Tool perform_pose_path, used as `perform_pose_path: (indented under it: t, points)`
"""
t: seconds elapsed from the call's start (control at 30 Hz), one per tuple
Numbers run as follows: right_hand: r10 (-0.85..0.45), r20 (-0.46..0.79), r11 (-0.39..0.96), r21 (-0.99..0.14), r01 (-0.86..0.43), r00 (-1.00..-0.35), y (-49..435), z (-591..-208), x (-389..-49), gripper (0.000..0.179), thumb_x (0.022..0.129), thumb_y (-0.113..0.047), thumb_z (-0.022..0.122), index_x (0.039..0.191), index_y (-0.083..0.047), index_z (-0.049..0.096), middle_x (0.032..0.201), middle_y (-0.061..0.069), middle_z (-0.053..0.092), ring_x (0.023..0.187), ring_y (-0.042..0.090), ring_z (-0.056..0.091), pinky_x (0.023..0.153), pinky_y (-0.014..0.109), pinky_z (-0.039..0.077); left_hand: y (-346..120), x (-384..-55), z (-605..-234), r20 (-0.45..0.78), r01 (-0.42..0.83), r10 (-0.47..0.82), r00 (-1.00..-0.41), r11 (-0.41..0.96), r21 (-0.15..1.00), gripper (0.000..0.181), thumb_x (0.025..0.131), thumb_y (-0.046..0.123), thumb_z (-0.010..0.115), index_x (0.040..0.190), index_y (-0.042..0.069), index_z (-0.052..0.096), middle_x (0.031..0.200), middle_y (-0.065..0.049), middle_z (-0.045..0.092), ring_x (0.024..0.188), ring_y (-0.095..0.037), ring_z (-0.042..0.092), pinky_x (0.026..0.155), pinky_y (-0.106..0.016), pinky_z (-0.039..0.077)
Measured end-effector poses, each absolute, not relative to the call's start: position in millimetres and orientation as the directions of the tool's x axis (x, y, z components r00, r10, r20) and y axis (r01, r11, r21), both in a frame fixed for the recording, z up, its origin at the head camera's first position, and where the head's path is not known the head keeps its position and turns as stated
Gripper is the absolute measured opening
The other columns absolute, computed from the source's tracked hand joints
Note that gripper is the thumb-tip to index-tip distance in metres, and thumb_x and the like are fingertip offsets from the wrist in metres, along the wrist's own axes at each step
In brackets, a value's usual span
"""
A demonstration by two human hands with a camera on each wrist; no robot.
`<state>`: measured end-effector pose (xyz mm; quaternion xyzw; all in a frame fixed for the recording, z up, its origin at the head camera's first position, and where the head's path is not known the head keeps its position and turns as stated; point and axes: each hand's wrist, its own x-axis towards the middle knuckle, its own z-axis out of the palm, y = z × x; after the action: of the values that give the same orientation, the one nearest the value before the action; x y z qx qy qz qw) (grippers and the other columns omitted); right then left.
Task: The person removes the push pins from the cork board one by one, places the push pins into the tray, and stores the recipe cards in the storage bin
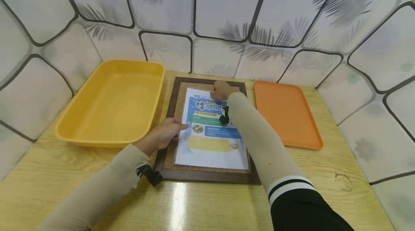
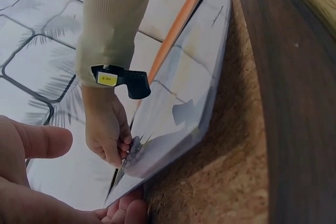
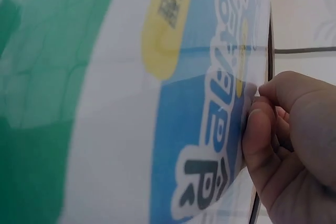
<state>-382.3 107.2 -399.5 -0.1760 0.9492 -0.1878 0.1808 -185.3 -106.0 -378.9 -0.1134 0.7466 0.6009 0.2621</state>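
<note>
We see a glossy printed sheet (image 1: 212, 159) on a framed cork board (image 1: 207, 176).
The right hand (image 1: 222, 90) pinches its top edge; the left hand's (image 1: 163, 133) loose fingers touch its left edge. A yellow tub (image 1: 113, 105) and orange tray (image 1: 286, 115) flank the board.

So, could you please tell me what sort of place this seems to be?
Probably an indoor work corner: a wood-grained table is closed in by patterned walls behind and at both sides, and a framed cork board lies on it.
</note>
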Motion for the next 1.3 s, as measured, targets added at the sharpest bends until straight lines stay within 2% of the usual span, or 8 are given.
perform_pose_path:
  t: [0.1, 0.27, 0.43, 0.57, 0.8, 1.0, 1.13, 1.3]
  points:
    - [-0.418, -0.280, 0.856, -0.439, -0.272, -0.864, 109.3, -401.0, -381.8, 0.035, 0.089, -0.009, 0.042, 0.054, -0.013, 0.048, 0.050, 0.000, 0.045, 0.045, 0.015, 0.035, 0.056, 0.031, 0.039, -106.7, -184.5, -379.0, -0.528, -0.485, 0.150, -0.836, 0.248, 0.839, 0.054, 0.099, 0.017, 0.053, 0.139, -0.013, 0.033, 0.133, -0.022, 0.040, 0.115, -0.030, 0.041, 0.097, -0.043, 0.041]
    - [-0.416, -0.260, 0.844, -0.468, -0.263, -0.871, 112.1, -401.0, -380.6, 0.035, 0.091, -0.011, 0.042, 0.057, -0.013, 0.048, 0.054, 0.001, 0.048, 0.049, 0.016, 0.038, 0.062, 0.032, 0.040, -109.6, -184.5, -378.8, -0.526, -0.481, 0.150, -0.837, 0.255, 0.839, 0.056, 0.099, 0.016, 0.053, 0.141, -0.013, 0.032, 0.126, -0.019, 0.042, 0.105, -0.026, 0.043, 0.089, -0.037, 0.045]
    - [-0.393, -0.259, 0.829, -0.516, -0.218, -0.882, 115.4, -399.4, -375.5, 0.031, 0.093, -0.015, 0.044, 0.062, -0.013, 0.049, 0.059, 0.001, 0.052, 0.055, 0.016, 0.045, 0.064, 0.031, 0.041, -112.4, -183.9, -381.4, -0.540, -0.496, 0.174, -0.824, 0.243, 0.834, 0.057, 0.100, 0.016, 0.052, 0.144, -0.012, 0.028, 0.123, -0.018, 0.045, 0.100, -0.023, 0.047, 0.081, -0.033, 0.048]
    - [-0.403, -0.245, 0.810, -0.544, -0.219, -0.882, 118.8, -398.3, -373.4, 0.029, 0.095, -0.016, 0.047, 0.067, -0.012, 0.055, 0.064, 0.002, 0.056, 0.059, 0.016, 0.049, 0.064, 0.030, 0.043, -113.1, -184.1, -384.0, -0.554, -0.517, 0.180, -0.813, 0.213, 0.829, 0.055, 0.101, 0.017, 0.051, 0.144, -0.011, 0.030, 0.117, -0.018, 0.049, 0.097, -0.023, 0.051, 0.075, -0.033, 0.051]
    - [-0.407, -0.218, 0.785, -0.580, -0.217, -0.887, 121.8, -395.2, -366.7, 0.023, 0.098, -0.020, 0.052, 0.082, -0.008, 0.063, 0.074, 0.004, 0.063, 0.066, 0.016, 0.055, 0.066, 0.028, 0.046, -115.2, -185.9, -385.4, -0.564, -0.537, 0.160, -0.810, 0.183, 0.824, 0.054, 0.101, 0.017, 0.051, 0.143, -0.009, 0.030, 0.118, -0.020, 0.046, 0.102, -0.026, 0.049, 0.083, -0.040, 0.051]
    - [-0.357, -0.219, 0.764, -0.628, -0.149, -0.908, 125.8, -390.8, -354.4, 0.017, 0.099, -0.021, 0.056, 0.095, -0.005, 0.063, 0.086, 0.008, 0.067, 0.077, 0.019, 0.063, 0.073, 0.031, 0.051, -115.7, -188.7, -386.8, -0.565, -0.544, 0.169, -0.807, 0.159, 0.824, 0.049, 0.101, 0.017, 0.051, 0.140, -0.008, 0.034, 0.111, -0.016, 0.047, 0.095, -0.023, 0.049, 0.077, -0.037, 0.051]
    - [-0.354, -0.198, 0.755, -0.638, -0.154, -0.914, 128.1, -387.8, -349.5, 0.018, 0.099, -0.022, 0.058, 0.095, -0.005, 0.063, 0.087, 0.008, 0.067, 0.078, 0.021, 0.064, 0.075, 0.033, 0.051, -116.6, -189.8, -388.6, -0.555, -0.530, 0.176, -0.813, 0.169, 0.831, 0.049, 0.101, 0.015, 0.051, 0.139, -0.008, 0.033, 0.111, -0.016, 0.047, 0.096, -0.024, 0.050, 0.081, -0.039, 0.051]
    - [-0.359, -0.197, 0.743, -0.652, -0.151, -0.913, 130.5, -389.4, -348.5, 0.018, 0.099, -0.021, 0.058, 0.093, -0.005, 0.064, 0.086, 0.008, 0.068, 0.077, 0.020, 0.064, 0.074, 0.032, 0.051, -117.6, -187.9, -393.3, -0.528, -0.501, 0.180, -0.830, 0.177, 0.847, 0.051, 0.099, 0.009, 0.051, 0.141, -0.009, 0.030, 0.120, -0.023, 0.045, 0.103, -0.029, 0.051, 0.089, -0.046, 0.050]
